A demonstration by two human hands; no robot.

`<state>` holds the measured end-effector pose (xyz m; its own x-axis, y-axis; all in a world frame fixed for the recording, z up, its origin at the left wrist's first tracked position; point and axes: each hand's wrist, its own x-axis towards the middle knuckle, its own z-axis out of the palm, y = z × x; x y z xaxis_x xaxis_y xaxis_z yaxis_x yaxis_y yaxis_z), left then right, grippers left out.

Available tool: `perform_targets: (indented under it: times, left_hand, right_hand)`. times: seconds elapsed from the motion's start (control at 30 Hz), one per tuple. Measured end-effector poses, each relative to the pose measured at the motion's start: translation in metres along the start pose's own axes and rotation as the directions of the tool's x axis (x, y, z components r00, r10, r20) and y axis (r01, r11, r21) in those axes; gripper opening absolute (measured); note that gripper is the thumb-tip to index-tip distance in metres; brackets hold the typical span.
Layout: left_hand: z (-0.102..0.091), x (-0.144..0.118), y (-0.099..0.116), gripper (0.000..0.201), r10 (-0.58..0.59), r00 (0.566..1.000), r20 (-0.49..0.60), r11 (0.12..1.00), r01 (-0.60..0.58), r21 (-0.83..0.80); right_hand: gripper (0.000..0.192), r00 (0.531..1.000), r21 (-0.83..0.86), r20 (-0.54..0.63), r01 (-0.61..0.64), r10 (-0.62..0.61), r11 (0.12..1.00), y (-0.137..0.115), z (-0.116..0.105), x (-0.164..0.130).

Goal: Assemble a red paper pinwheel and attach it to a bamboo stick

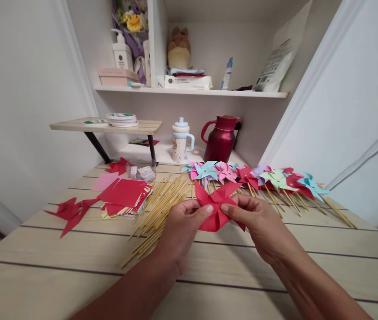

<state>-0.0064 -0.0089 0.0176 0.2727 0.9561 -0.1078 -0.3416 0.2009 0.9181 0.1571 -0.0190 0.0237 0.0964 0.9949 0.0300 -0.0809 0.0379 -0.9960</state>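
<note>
A red paper pinwheel (216, 209) is held between both hands just above the wooden table (75, 262). My left hand (182, 226) pinches its left side with thumb and fingers. My right hand (258, 220) grips its right side. Its folded points stick up toward the back. A pile of thin wooden sticks (162, 204) lies just left of my left hand. Behind the hands, a row of finished pinwheels (262, 178) on sticks in pink, blue, red, purple and green stretches to the right.
A stack of red paper squares (124, 195) and loose cut red pieces (70, 212) lie at the left. A red jug (220, 140) and a lidded cup (181, 141) stand at the back. A small wooden riser (109, 126) holds tape rolls. Shelves with bottles are above.
</note>
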Motion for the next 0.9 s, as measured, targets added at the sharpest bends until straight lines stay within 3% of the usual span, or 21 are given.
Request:
perform_targets:
  times: [0.3, 0.9]
  left_hand:
    - [0.0023, -0.0004, -0.0017, 0.029, 0.031, 0.999, 0.01, 0.999, -0.03, -0.037]
    - [0.0028, -0.0002, -0.0064, 0.019, 0.04, 0.996, -0.083, 0.999, -0.039, 0.016]
  right_hand:
    - [0.036, 1.0, -0.062, 0.014, -0.002, 0.003, 0.998, -0.0029, 0.0015, -0.0009]
    - [0.036, 0.998, -0.109, 0.056, -0.033, 0.04, 0.993, 0.0015, -0.0004, 0.0005]
